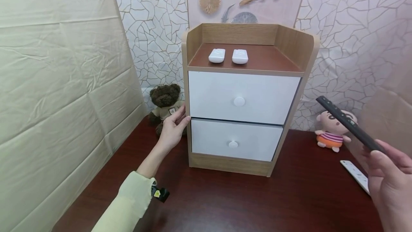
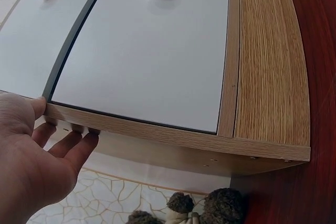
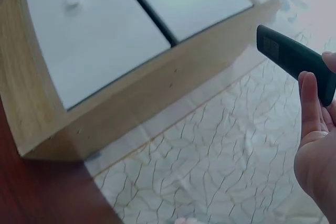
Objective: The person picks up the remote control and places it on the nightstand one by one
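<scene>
A small wooden cabinet [image 1: 230, 167] with two white drawers stands on the dark red table; both drawers are pushed in. My left hand [image 1: 173, 129] is at the cabinet's left side panel, its thumb at the front edge and its fingertips [image 2: 90, 141] against the outer side. Off to the right, my right hand [image 1: 391, 178] holds a slim black remote control [image 1: 347, 122] by its lower end, the far end tilted up toward the cabinet. In the right wrist view the underside of the remote [image 3: 289, 56] shows, with the thumb over it.
Two white rounded objects [image 1: 217, 56] lie on the cabinet's top shelf. A brown teddy bear [image 1: 165, 97] sits behind my left hand. To the right are a plush doll [image 1: 333, 131] and a flat white strip with small marks [image 1: 354, 174]. A beige cloth [image 1: 80, 92] borders the left side.
</scene>
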Motion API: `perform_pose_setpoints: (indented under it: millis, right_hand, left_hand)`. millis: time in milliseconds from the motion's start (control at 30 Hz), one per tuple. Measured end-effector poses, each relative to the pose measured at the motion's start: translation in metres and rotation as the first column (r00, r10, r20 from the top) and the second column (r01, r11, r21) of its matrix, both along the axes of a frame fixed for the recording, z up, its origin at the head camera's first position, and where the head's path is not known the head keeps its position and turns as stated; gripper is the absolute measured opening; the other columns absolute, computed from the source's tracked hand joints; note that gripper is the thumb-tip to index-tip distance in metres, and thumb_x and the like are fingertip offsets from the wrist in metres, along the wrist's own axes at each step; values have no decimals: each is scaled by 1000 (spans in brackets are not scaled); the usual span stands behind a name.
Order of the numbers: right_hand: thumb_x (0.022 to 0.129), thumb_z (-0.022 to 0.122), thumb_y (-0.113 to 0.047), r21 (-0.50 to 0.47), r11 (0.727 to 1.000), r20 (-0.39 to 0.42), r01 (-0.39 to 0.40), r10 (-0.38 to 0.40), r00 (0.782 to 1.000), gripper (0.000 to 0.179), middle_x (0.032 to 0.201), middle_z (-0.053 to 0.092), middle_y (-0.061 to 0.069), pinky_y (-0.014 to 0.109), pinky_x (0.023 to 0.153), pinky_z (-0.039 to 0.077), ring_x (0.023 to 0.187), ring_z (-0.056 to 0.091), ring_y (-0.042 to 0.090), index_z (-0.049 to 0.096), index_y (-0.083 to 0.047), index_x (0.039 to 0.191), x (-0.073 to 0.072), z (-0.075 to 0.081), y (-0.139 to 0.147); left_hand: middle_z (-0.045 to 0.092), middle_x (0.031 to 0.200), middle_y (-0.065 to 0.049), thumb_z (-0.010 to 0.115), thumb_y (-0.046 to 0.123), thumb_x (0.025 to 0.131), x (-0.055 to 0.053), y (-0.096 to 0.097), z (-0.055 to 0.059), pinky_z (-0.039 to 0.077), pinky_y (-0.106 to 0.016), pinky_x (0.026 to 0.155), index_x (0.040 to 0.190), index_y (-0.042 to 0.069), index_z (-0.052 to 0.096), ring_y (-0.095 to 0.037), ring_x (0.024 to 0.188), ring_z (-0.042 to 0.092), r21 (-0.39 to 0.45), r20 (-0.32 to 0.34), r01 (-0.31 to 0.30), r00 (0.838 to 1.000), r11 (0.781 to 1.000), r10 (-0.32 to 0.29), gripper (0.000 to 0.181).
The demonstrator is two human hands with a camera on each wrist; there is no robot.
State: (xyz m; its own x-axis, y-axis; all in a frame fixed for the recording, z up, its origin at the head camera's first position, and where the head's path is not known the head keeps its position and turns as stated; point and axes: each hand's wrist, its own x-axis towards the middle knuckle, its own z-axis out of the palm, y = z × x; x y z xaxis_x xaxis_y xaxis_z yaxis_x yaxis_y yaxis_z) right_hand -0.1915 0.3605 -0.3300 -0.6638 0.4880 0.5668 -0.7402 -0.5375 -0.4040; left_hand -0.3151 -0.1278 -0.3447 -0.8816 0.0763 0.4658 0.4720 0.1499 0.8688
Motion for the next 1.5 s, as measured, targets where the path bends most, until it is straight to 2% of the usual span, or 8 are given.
perform_pose_setpoints:
  millis: [267,500,700,933,1100,1233,1367,1500]
  right_hand:
    - [85,52,35,43,999,-40,-9,11,999,28,90,70,33,32,73,63,77,73,35,59,31,112,8,21,-17]
    - [84,49,38,62,994,-72,-89,93,993,34,90,69,37,44,81,62,83,73,40,54,33,117,10,39,-35]
    - [83,53,37,191,981,68,33,-47,997,39,95,72,30,29,65,63,80,74,33,57,29,121,7,60,-52]
    - [75,66,36,240,959,75,149,-172,982,43,98,73,31,35,82,62,86,74,35,59,29,118,1,83,-81]
    - [69,72,35,249,948,59,196,-217,974,45,92,73,28,35,70,62,71,75,31,63,28,113,-7,93,-95]
    - [70,80,26,312,911,113,268,-316,942,43,91,76,20,26,63,61,71,75,23,70,20,111,-13,100,-105]
    - [73,87,11,454,823,149,341,-448,881,41,90,77,10,15,62,57,76,74,16,76,7,112,-20,106,-113]
    - [74,90,3,502,792,185,348,-491,851,40,89,78,5,14,51,49,75,74,13,79,0,112,-27,112,-121]
  left_hand:
    - [38,160,-17,59,11,106,1,3,0,45,-42,111,158,3,35,-35,142,44,2,-5,-3,1000,1000,3,58]
    - [38,160,-15,59,11,106,1,3,0,46,-42,110,158,4,36,-34,142,44,-1,-1,-4,1000,1000,4,57]
    - [38,160,-15,58,12,107,1,2,-3,45,-41,111,158,3,36,-33,143,43,-2,2,-6,1000,1000,6,57]
    - [38,160,-14,59,12,107,3,3,-2,45,-39,110,158,4,37,-31,143,44,11,1,-12,1000,1000,12,57]
    - [38,160,-14,59,11,106,3,3,0,46,-41,110,158,4,36,-33,142,44,3,-6,-8,1000,1000,8,57]
    - [38,160,-15,59,10,107,3,3,0,46,-41,110,158,4,36,-33,142,44,-2,-5,-2,1000,1000,2,57]
    - [38,160,-14,58,11,107,2,2,-1,46,-40,110,158,4,37,-31,142,44,-1,-3,-5,1000,1000,5,56]
    - [37,161,-13,58,11,107,1,1,-1,46,-39,110,158,5,37,-30,142,45,1,-9,-5,1000,1000,5,55]
